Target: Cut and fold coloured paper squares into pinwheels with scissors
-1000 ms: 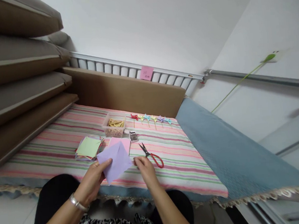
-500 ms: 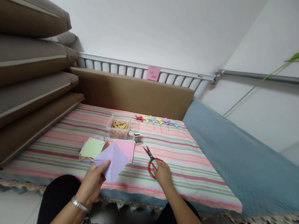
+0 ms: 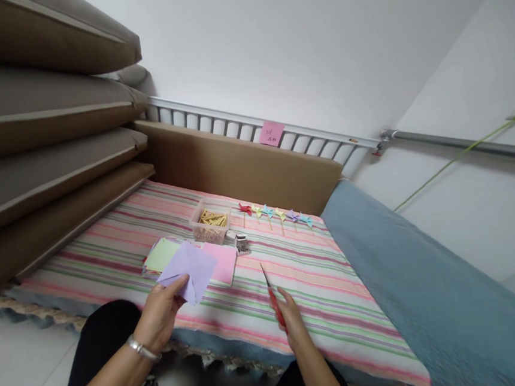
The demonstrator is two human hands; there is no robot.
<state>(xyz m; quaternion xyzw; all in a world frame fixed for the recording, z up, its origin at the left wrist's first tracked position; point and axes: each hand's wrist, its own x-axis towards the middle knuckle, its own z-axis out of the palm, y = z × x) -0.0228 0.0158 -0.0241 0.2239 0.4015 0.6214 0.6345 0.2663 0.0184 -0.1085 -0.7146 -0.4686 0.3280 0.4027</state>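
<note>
A creased square of purple paper point(image 3: 197, 269) is pinched between the thumb and fingers of my left hand point(image 3: 162, 312), raised over the striped cloth. My right hand point(image 3: 290, 316) grips a pair of red-handled scissors point(image 3: 274, 299), seen edge-on with the dark blades pointing away from me. Behind the purple sheet lie a stack of coloured paper topped with green point(image 3: 162, 254) and a stack of pink paper point(image 3: 222, 262). The purple sheet partly covers both stacks in this view.
A clear plastic box point(image 3: 211, 232) holds gold sticks. Beside it stands a small open case point(image 3: 241, 243). Several paper pinwheels point(image 3: 280, 214) lie in a row at the back. Brown cushions point(image 3: 57, 168) are piled on the left, and a brown board point(image 3: 241, 167) stands behind.
The scissors have turned from lying flat, with the handle loops showing, to edge-on in my right hand. The purple paper has tilted a little in my left hand. The whole view has shifted slightly.
</note>
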